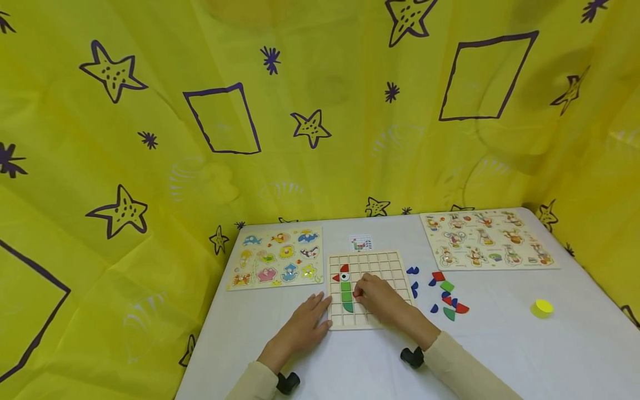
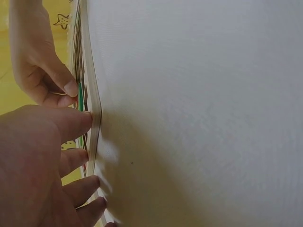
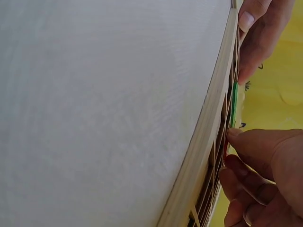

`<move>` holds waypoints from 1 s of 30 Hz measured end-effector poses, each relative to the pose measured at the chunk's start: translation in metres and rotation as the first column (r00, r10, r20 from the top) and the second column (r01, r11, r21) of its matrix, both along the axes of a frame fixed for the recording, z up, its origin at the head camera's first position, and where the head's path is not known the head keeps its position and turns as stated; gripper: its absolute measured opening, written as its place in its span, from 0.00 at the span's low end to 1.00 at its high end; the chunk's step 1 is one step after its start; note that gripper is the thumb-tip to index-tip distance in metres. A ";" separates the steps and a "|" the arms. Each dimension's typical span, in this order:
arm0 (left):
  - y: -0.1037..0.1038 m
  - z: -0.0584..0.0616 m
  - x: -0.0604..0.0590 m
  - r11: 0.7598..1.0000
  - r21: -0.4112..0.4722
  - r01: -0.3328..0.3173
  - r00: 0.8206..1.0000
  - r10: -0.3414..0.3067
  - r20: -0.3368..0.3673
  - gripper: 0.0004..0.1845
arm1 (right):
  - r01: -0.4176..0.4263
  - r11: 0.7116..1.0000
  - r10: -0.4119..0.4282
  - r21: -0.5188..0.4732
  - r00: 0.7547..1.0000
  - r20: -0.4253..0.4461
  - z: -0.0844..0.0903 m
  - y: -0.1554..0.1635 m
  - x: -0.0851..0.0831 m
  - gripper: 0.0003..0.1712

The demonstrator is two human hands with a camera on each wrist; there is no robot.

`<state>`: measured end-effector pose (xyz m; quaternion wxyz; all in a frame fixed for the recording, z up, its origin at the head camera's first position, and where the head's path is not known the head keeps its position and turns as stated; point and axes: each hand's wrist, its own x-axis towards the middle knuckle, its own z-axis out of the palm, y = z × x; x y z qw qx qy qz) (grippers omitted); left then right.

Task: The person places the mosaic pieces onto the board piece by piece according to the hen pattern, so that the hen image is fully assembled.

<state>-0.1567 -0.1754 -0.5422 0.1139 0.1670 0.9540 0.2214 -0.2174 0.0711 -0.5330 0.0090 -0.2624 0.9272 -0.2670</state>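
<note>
Wooden grid board (image 1: 385,264) lies mid-table, a column of green pieces (image 1: 346,294) in its left part. Left hand (image 1: 306,319), fingers straight and relaxed, rests flat against the board's left edge. Right hand (image 1: 381,297) sits on the board just right of the green column, fingertips touching it; grasp cannot be told. Loose coloured pieces (image 1: 446,300) lie right of the board.

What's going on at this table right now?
A person is working on a wooden grid board on a white table. The left hand rests flat against the board's left edge, steadying it. The right hand is on the board, fingertips by the green pieces under a red-and-eye piece. Loose red, blue and green pieces lie to the right, with two animal puzzles farther back.
</note>
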 end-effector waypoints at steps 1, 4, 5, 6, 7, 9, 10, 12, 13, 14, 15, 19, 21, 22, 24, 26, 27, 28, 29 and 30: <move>0.000 0.000 0.000 1.000 -0.001 0.001 1.000 -0.001 0.000 0.34 | 0.005 1.000 -0.005 0.002 1.000 0.003 0.000 0.000 0.000 0.03; 0.000 0.000 0.000 1.000 -0.009 0.003 1.000 -0.003 -0.005 0.34 | 0.027 1.000 -0.027 0.006 1.000 0.014 0.000 0.000 -0.001 0.02; 0.000 0.000 0.000 1.000 -0.011 0.003 1.000 -0.004 -0.007 0.34 | 0.038 0.999 -0.038 0.004 0.999 0.020 0.001 0.000 -0.001 0.03; 0.000 0.000 0.000 1.000 -0.012 0.003 1.000 -0.003 -0.008 0.34 | 0.048 0.999 -0.048 0.001 0.998 0.028 0.001 0.000 -0.002 0.03; 0.001 0.000 0.000 1.000 -0.012 0.003 1.000 -0.003 -0.009 0.34 | 0.059 0.998 -0.059 -0.001 0.998 0.036 0.000 0.000 -0.002 0.04; 0.001 0.001 0.000 1.000 -0.012 0.001 1.000 -0.001 -0.007 0.34 | 0.072 0.997 -0.072 -0.003 0.996 0.047 0.001 0.001 -0.002 0.05; 0.001 0.001 0.000 1.000 -0.011 0.000 1.000 0.000 -0.007 0.34 | 0.077 0.997 -0.077 0.000 0.996 0.053 0.002 0.002 -0.002 0.05; 0.002 0.002 0.000 1.000 -0.011 0.000 1.000 0.000 -0.005 0.34 | 0.083 0.997 -0.083 0.007 0.995 0.063 0.003 0.005 -0.002 0.06; 0.002 0.002 0.000 1.000 -0.012 0.000 1.000 0.000 -0.003 0.34 | 0.087 0.996 -0.087 0.009 0.994 0.069 0.005 0.007 -0.003 0.06; 0.002 0.002 0.000 1.000 -0.013 -0.002 1.000 0.002 -0.001 0.34 | 0.093 0.996 -0.093 0.011 0.992 0.079 0.006 0.010 -0.003 0.07; 0.002 0.002 0.000 1.000 -0.015 -0.003 1.000 0.003 0.000 0.34 | 0.101 0.995 -0.102 0.011 0.990 0.094 0.008 0.014 -0.003 0.06; 0.002 0.004 0.001 1.000 -0.015 -0.010 1.000 0.010 0.003 0.34 | 0.155 0.988 -0.156 0.017 0.981 0.114 0.014 0.036 -0.005 0.03; 0.002 0.004 0.001 1.000 -0.011 -0.011 1.000 0.012 0.004 0.34 | 0.197 0.980 -0.198 0.016 0.975 0.104 0.017 0.052 -0.007 0.03; 0.002 0.004 0.001 1.000 -0.008 -0.012 1.000 0.012 0.005 0.34 | 0.219 0.976 -0.219 0.016 0.972 0.087 0.018 0.061 -0.008 0.05; 0.002 0.003 0.001 1.000 -0.004 -0.012 1.000 0.012 0.007 0.34 | 0.273 0.962 -0.273 0.009 0.960 0.063 0.019 0.081 -0.010 0.08; 0.002 0.002 0.001 1.000 -0.005 -0.013 1.000 0.013 0.010 0.34 | 0.339 0.941 -0.338 0.004 0.940 0.051 0.019 0.100 -0.012 0.12; 0.002 0.002 0.001 1.000 -0.005 -0.013 1.000 0.013 0.011 0.34 | 0.371 0.929 -0.371 0.011 0.927 0.047 0.019 0.110 -0.012 0.14; 0.002 0.002 0.001 1.000 -0.006 -0.014 1.000 0.014 0.013 0.34 | 0.405 0.914 -0.406 0.023 0.912 0.051 0.018 0.119 -0.014 0.16; 0.002 0.002 0.001 1.000 -0.006 -0.014 1.000 0.014 0.014 0.34 | 0.439 0.898 -0.441 0.040 0.895 0.063 0.017 0.127 -0.015 0.18; 0.002 0.002 0.001 1.000 -0.005 -0.014 1.000 0.014 0.016 0.34 | 0.467 0.882 -0.471 0.065 0.879 0.074 0.017 0.135 -0.016 0.20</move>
